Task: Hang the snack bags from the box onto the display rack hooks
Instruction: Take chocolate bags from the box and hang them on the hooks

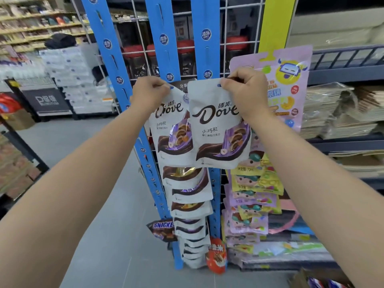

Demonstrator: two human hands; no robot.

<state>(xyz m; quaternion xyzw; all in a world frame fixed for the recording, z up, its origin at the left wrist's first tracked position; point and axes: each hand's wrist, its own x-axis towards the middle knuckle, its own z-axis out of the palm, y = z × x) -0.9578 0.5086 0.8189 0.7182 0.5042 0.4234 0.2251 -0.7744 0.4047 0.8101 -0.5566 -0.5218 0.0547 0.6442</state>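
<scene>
Two white Dove chocolate bags hang at chest height against the blue clip strips of the wire display rack (207, 48). My left hand (149, 93) pinches the top corner of the left Dove bag (170, 129). My right hand (243, 92) pinches the top edge of the right Dove bag (218, 129), which overlaps the left one. Both tops sit near the middle blue strip (164, 38) and the right blue strip (205, 38). Several more Dove bags (191, 204) hang in a column below. The hooks themselves are hidden behind my hands.
Pink and yellow candy bags (286, 84) hang at the right of the rack. A Snickers bag (163, 228) and a red egg-shaped pack (216, 256) hang low. A cardboard box corner (307, 279) shows bottom right. Store shelves stand on both sides; grey floor (104, 225) lies left.
</scene>
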